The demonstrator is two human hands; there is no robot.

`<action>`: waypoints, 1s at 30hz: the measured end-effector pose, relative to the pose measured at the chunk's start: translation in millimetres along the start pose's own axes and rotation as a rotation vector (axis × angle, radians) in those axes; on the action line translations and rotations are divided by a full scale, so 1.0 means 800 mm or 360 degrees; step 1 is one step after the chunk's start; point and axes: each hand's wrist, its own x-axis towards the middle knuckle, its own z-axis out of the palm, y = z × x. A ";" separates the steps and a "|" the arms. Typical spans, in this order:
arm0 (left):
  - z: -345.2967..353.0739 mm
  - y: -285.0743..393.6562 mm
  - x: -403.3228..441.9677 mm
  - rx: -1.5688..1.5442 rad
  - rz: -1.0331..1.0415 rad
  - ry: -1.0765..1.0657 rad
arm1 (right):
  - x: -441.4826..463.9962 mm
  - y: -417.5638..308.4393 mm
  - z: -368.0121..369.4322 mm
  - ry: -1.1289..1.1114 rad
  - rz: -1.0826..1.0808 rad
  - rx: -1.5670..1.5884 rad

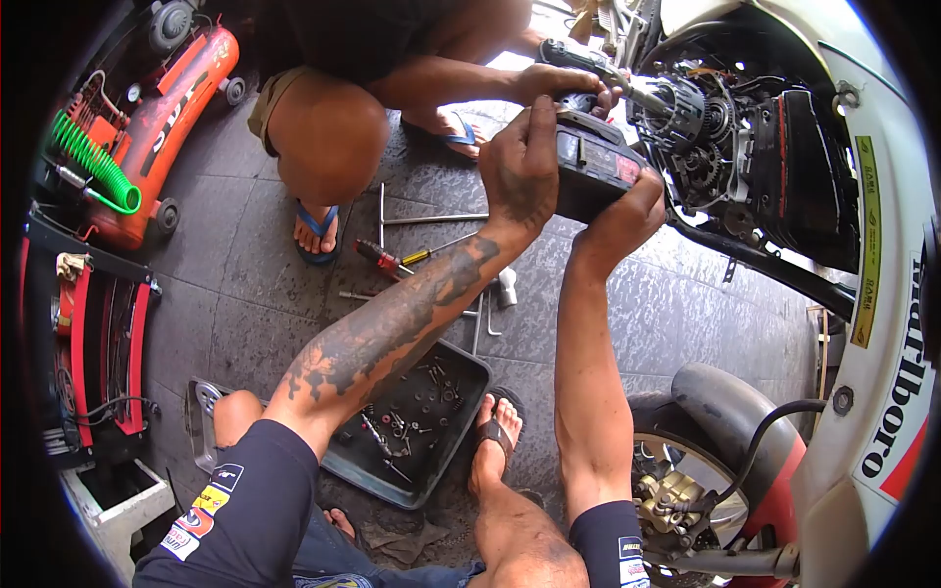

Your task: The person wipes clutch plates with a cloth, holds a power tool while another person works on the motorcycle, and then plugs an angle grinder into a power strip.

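My left hand (524,169) is closed round the near left side of a cordless impact wrench (600,162), thumb up along its handle end. On the other side, my right hand (625,223) grips the black battery block at its lower right. The wrench's nose, with a socket (642,96), points at the clutch basket (674,110) in the opened motorcycle engine (716,137). Another person's hand (564,83) is on the front of the tool as well. Whether the socket is seated on a nut is too small to tell.
A black tray (461,461) of loose bolts and small parts lies below my left forearm. T-handle wrenches (431,219), screwdrivers (377,257) and a hammer (506,288) lie on the tiled floor. A red compressor (176,127) stands left; a motorcycle wheel (676,461) lower right.
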 end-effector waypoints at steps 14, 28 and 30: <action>0.001 0.005 -0.004 0.0118 0.0028 0.0112 | 0.005 -0.001 -0.004 0.0006 0.0028 -0.0015; 0.002 0.008 -0.008 0.0137 -0.0009 0.0119 | 0.006 0.001 -0.006 0.0038 -0.0032 0.0066; 0.002 0.007 -0.010 0.0096 0.0011 0.0121 | 0.007 0.003 -0.009 0.0001 0.0060 0.0134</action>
